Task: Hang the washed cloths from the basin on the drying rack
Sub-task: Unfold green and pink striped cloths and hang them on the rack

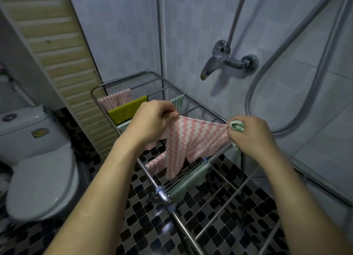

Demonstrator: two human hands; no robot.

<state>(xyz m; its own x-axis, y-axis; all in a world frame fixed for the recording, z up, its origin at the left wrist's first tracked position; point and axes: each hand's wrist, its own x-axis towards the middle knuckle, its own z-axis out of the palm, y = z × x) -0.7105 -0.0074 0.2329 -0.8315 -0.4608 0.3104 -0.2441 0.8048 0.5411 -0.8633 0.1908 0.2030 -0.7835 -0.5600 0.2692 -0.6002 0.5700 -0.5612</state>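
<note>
Head view: our left hand (152, 119) and right hand (252, 136) pinch top corners of the pink cloth (191, 138), stretched above the drying rack (178, 218); the green cloth (237, 125) balled in our right hand could drop while draping.

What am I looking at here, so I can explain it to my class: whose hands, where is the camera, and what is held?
This is one picture from a camera worn on a person's head, looking forward and down, so the two bare arms are that person's own. The left hand pinches one top corner of a pink striped cloth; the right hand pinches the other corner and also holds a bunched green cloth. The pink striped cloth hangs spread above a metal drying rack. On the rack already hang a second pink cloth, a yellow cloth and a green striped cloth. A toilet stands on the left, a shower tap on the wall.
</note>
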